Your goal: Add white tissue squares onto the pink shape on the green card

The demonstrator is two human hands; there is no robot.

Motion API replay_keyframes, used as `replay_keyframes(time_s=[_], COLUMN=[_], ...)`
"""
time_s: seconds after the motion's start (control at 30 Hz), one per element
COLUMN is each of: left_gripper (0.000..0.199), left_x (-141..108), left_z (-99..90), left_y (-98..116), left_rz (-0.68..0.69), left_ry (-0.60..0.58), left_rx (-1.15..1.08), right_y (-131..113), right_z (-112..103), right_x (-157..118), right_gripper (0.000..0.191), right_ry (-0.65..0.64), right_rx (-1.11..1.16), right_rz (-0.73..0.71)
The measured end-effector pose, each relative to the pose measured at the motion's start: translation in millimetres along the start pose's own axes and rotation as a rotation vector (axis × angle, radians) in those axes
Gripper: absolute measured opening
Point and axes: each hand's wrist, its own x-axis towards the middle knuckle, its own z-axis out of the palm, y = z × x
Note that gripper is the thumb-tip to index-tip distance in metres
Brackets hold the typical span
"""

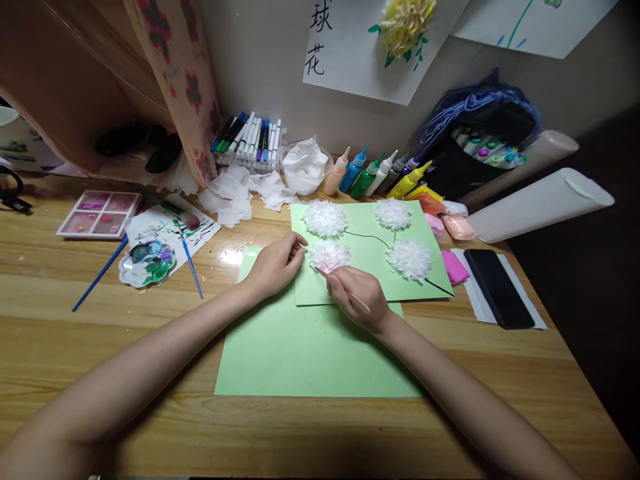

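My right hand pinches a slim brush with a pale pinkish handle. Its tip touches the lower left white ruffled paper flower, which shows a pink tint near the tip. Resting at the left edge of the upper green sheet, my left hand has loosely bent fingers beside that flower and holds nothing. Three more white flowers sit on the sheet: one at upper left, one at upper right and one at lower right. Thin black lines run from some of them.
A second green sheet lies underneath. Leftward are a four-pan pink palette, a paint-smeared flower-shaped palette and blue brushes. Behind stand markers, a tissue bowl and paint bottles. A phone lies right.
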Motion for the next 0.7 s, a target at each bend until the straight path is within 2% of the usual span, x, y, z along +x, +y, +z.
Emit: replay_keyframes(time_s=[0.17,0.37,0.57,0.7], left_gripper=[0.014,0.014,0.014,0.014], left_x=[-1.0,-1.7,-1.0,-1.0], left_z=[-0.3,0.1,0.5,1.1], left_y=[-0.3,-0.7,-1.0,-1.5], left_rz=[0.022,0.031,0.034,0.036], left_ry=[0.0,0.001,0.002,0.003], left_rx=[-0.001,-0.001,0.008,0.011], right_y=[3.2,5.6,8.1,6.7], right_z=[4.6,4.0,4.5,2.6], right_x=[-3.2,-2.3,3.3,13.4], right_gripper=[0.028,0.029,0.032,0.034], right_ry=[0.036,0.029,0.017,-0.019], right_rx=[-0.118,-0.081,-0.031,0.085], right_rz=[-0.086,-0.037,0.089,0.269])
